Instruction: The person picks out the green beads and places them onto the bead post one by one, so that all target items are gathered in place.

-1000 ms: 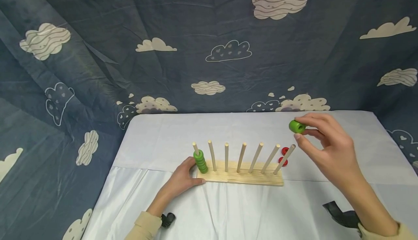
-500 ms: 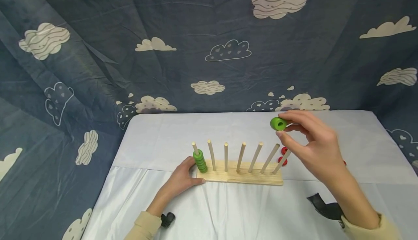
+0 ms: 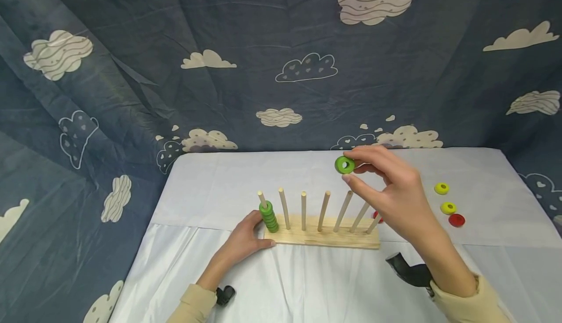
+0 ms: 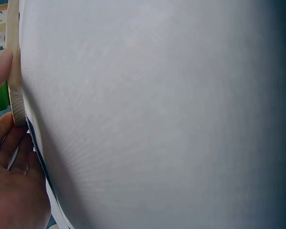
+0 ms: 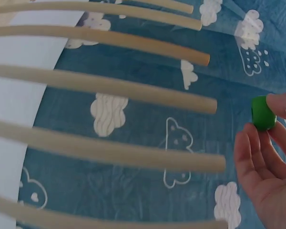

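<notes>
In the head view my right hand point(image 3: 397, 191) pinches a green ring bead point(image 3: 344, 165) between thumb and fingertips, above and behind the pegs. Its hole faces the camera. The right wrist view shows the bead point(image 5: 263, 113) from the side, beyond the peg tips and apart from them. My left hand point(image 3: 245, 239) grips the left end of a wooden peg stand point(image 3: 325, 239), thumb at the front edge and fingers at the far side. On the leftmost peg sits a stack of green rings point(image 3: 269, 217). The other pegs carry no rings.
Yellow rings point(image 3: 441, 188) and a red ring point(image 3: 457, 220) lie on the white cloth to the right. Another red ring point(image 3: 377, 216) is partly hidden behind the stand's right pegs. A dark cloud-print cloth point(image 3: 281, 69) hangs behind the table.
My right hand has carried the green bead leftward over the pegs, turning it so its hole shows. Yellow and red rings at right are uncovered. My left hand stays on the stand.
</notes>
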The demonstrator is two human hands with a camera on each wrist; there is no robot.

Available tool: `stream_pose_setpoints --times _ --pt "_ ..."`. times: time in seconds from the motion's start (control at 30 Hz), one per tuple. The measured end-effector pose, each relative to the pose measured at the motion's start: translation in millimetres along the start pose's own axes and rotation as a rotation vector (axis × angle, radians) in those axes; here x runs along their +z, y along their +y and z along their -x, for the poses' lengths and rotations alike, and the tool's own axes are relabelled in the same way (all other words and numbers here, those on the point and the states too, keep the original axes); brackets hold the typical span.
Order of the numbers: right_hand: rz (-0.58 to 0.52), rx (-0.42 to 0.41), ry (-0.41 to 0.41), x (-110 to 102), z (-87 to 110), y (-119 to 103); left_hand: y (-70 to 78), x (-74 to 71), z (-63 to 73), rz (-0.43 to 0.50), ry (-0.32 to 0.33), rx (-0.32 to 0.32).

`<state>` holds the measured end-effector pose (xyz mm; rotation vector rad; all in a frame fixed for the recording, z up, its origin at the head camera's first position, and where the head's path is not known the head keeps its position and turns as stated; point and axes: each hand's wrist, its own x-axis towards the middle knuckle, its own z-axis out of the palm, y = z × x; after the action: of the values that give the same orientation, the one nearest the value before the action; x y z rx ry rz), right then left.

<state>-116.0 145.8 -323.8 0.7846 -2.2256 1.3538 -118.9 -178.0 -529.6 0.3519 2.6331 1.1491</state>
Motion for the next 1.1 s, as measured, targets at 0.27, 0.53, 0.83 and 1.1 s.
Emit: stream_pose_setpoints --times 0.27,0.53,0.83,1.1 --pt "0.029 -0.011 -0.05 16 -6.2 3 0.2 -1.1 1.1 0.02 -0.003 0.005" --pt "0.002 -0.01 -0.102 29 -12.9 1 -0.5 -0.9 1.2 0.025 -0.003 0.009" --pt "-0.065 0.009 -0.173 44 -22.2 -2 0.4 -1.3 0.6 0.019 -0.008 0.012" --pt "-0.104 -0.017 -0.224 59 -29.5 -3 0.7 -2.5 -0.1 0.024 -0.005 0.026"
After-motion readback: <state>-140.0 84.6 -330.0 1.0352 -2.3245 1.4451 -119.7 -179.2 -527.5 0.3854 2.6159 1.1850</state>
